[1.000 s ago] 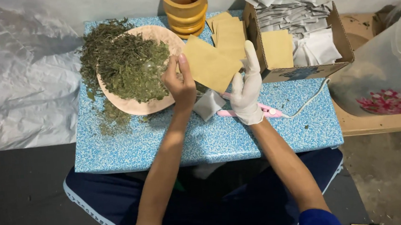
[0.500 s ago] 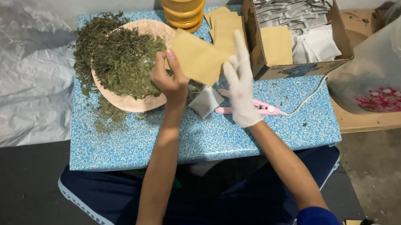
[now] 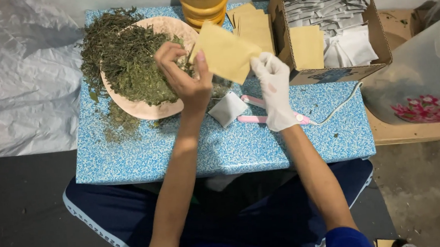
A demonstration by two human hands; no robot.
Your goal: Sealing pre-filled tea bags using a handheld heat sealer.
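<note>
I look down on a low table (image 3: 222, 149) with a blue speckled top. Crumpled silvery plastic sheeting (image 3: 15, 76) covers the ground to its left, a dark floor (image 3: 20, 215) lies nearer me, and bare gritty concrete (image 3: 426, 191) shows at right.

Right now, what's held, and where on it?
Tan paper pouch, held by both hands: left hand pinches its left edge, gloved right hand its lower right corner.

Head cam, steep downward, close over table (image 3: 222, 149)
</note>
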